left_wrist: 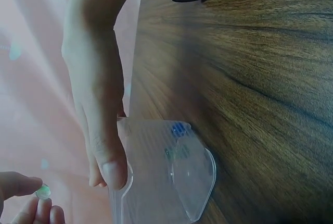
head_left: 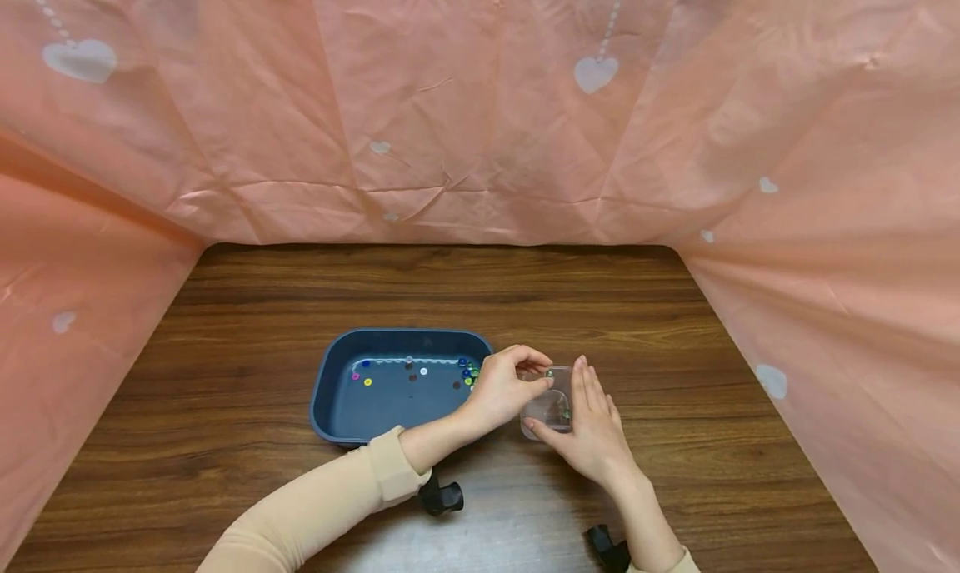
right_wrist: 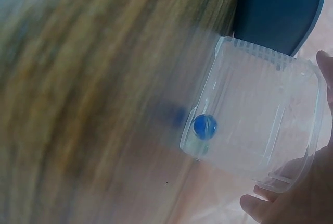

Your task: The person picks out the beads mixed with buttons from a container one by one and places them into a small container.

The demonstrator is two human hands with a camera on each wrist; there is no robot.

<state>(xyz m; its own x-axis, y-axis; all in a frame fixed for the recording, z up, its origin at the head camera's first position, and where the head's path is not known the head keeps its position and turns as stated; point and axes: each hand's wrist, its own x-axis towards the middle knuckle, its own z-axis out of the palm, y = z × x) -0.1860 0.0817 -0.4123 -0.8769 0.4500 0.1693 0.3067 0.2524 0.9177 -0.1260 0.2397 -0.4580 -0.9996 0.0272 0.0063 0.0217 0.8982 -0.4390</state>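
My left hand (head_left: 504, 387) pinches a small green glass marble (left_wrist: 43, 191) between thumb and fingertips, close over the far left part of a clear plastic container (head_left: 534, 427). Around the container's right side and near corner, my right hand (head_left: 597, 427) holds it, the thumb toward the near rim and the fingers extended along the side. Through the clear wall a blue marble (right_wrist: 205, 126) shows at the bottom, with something greenish beside it.
Left of the container stands a dark blue tray (head_left: 322, 390) with several small coloured discs and marbles, many gathered at its right end, partly behind my left hand. Black wrist mounts (head_left: 442, 498) hang under both forearms. Pink curtains (head_left: 450, 98) enclose the wooden table (head_left: 247, 306).
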